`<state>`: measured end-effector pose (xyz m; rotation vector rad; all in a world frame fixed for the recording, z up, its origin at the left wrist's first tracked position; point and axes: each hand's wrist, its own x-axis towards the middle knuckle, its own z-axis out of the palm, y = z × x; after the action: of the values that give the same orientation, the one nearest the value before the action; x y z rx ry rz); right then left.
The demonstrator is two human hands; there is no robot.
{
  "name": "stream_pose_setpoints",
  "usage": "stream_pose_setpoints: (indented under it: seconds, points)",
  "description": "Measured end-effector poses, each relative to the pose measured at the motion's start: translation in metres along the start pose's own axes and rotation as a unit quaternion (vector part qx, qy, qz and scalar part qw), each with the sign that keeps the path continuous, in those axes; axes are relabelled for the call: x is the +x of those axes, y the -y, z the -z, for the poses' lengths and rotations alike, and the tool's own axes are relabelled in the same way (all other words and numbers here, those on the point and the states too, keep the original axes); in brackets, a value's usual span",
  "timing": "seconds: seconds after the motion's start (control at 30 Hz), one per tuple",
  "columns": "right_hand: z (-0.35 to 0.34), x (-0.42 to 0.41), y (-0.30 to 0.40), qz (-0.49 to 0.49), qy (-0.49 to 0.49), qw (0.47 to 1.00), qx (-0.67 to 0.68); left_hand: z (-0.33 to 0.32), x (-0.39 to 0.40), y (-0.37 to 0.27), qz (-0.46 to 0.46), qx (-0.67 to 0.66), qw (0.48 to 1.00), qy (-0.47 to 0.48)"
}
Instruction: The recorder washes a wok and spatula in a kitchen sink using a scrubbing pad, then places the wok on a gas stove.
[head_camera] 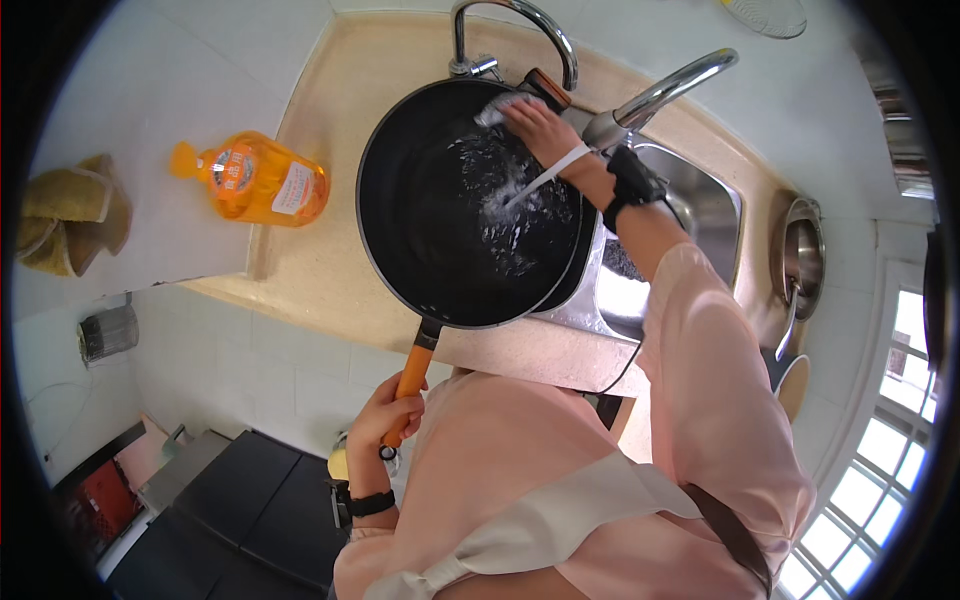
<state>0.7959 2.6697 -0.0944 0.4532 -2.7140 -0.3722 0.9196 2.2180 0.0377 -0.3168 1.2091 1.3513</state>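
My left hand is closed around the orange handle of a large black frying pan. The pan sits over the counter and the left part of the steel sink. My right hand presses a greyish, crumpled cloth or scrubber against the pan's far inner wall, near its helper handle. Water runs from the pull-out faucet past my right wrist into the pan, and splashes at its right half. What my right palm covers is hidden.
An orange bottle of dish soap lies left of the pan as seen here. A second curved chrome faucet rises behind the pan. The steel sink opens to the right. Small pans hang or stand at the right wall; yellowish cloths are at far left.
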Motion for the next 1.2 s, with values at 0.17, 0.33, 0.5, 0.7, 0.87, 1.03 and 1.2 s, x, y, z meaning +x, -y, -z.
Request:
stream_pose_setpoints:
  seconds: [0.17, 0.33, 0.5, 0.7, 0.87, 1.03, 1.2]
  points:
    - [-0.014, -0.002, 0.004, -0.016, -0.010, 0.996, 0.091, -0.003, -0.003, -0.001, 0.003, -0.005, 1.000, -0.003]
    - [-0.001, -0.067, 0.033, 0.022, 0.107, 0.994, 0.020, -0.002, -0.004, 0.002, -0.008, -0.009, 1.000, -0.017]
    - [0.036, -0.111, 0.062, -0.056, 0.231, 0.966, 0.100, 0.002, 0.001, 0.000, -0.027, -0.016, 0.999, 0.026]
    - [0.089, -0.098, 0.121, -0.047, 0.533, 0.799, 0.273, 0.005, -0.002, 0.003, -0.021, -0.021, 0.999, 0.040]
    - [0.063, -0.052, 0.209, -0.047, 0.285, 0.746, 0.601, 0.010, 0.001, 0.006, -0.015, -0.029, 0.998, 0.046]
    - [0.088, 0.082, 0.219, -0.185, 0.184, 0.684, 0.681, 0.009, -0.002, 0.004, -0.010, -0.032, 0.999, 0.039]
    - [0.029, 0.160, 0.123, -0.544, -0.172, 0.390, 0.723, -0.002, 0.004, -0.004, -0.024, -0.009, 0.998, 0.056]
